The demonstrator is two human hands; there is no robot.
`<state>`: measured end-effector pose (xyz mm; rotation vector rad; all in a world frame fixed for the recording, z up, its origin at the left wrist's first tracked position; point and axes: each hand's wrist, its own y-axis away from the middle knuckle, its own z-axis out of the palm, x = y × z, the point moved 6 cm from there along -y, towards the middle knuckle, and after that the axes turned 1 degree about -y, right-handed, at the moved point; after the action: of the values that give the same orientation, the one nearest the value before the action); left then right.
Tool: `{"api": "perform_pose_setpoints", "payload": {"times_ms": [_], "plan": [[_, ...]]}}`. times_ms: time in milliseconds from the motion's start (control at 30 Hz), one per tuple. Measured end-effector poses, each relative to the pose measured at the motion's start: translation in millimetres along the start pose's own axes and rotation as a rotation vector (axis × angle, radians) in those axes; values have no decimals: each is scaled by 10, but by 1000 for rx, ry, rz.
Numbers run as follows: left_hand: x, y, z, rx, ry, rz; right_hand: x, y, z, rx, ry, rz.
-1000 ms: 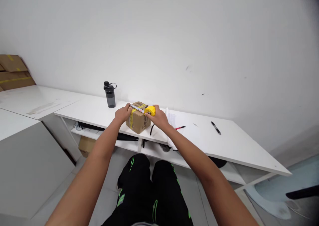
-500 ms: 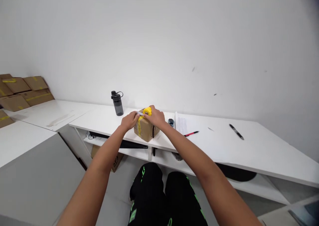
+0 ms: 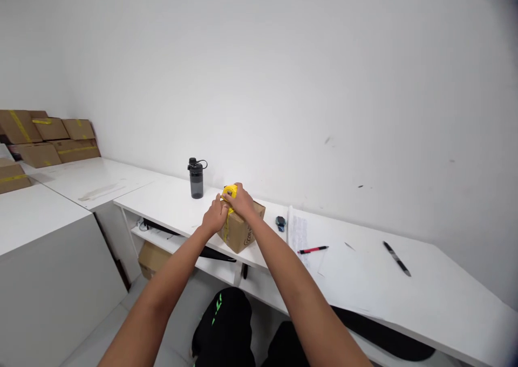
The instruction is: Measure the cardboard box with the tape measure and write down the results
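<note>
A small brown cardboard box (image 3: 244, 232) with yellow tape stands on the white desk (image 3: 170, 202). My right hand (image 3: 242, 202) is closed round a yellow tape measure (image 3: 229, 192) at the box's top left corner. My left hand (image 3: 216, 218) rests against the box's left side just below it, fingers curled by the tape's end. Whether any blade is still drawn out is hidden by the hands.
A dark water bottle (image 3: 196, 179) stands left of the box. To its right lie a small blue object (image 3: 280, 223), a sheet of paper (image 3: 299, 232), a red pen (image 3: 313, 250) and a black marker (image 3: 396, 258). Taped cartons (image 3: 44, 137) are stacked far left.
The tape measure was stretched across the box top; my right hand has brought its case leftward to my left hand, so the blade has drawn in. The view shifted left and up.
</note>
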<state>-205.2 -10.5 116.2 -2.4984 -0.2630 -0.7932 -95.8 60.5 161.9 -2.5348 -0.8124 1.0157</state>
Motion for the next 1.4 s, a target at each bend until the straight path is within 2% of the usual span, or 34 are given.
{"api": "perform_pose_setpoints", "payload": {"times_ms": [100,167,233,300,367,500,567,667,700,767,933,1133,1300,1400], "plan": [[162,245,-10,93,-81,-135,36,-12,-115,43,154,-14],[309,469,-4,113,-89,-180,76,-39,-185,16,182,-7],[459,665,18,81,-19,-160,105,-59,-215,-55,165,11],[588,764,36,18,81,-99,94,-52,-231,-91,167,16],[664,723,11,-3,127,-44,61,-13,-241,-88,198,18],[612,340,-56,124,187,-59,35,85,-381,17,230,-3],[533,168,117,22,432,-130,109,106,-550,95,172,3],[503,121,466,-177,783,-194,309,114,-771,103,40,7],[505,143,542,-195,849,-193,367,121,-809,80,1,-15],[501,192,623,-160,923,-177,431,154,-830,29,-61,-107],[486,219,671,-94,974,-144,417,254,-713,-36,-134,-287],[502,221,663,-74,1028,-150,388,229,-585,-165,-36,-322],[484,227,669,-79,1025,-198,405,267,-637,-187,-13,-321],[448,192,676,-62,1007,-185,436,359,-751,-194,52,-307]]}}
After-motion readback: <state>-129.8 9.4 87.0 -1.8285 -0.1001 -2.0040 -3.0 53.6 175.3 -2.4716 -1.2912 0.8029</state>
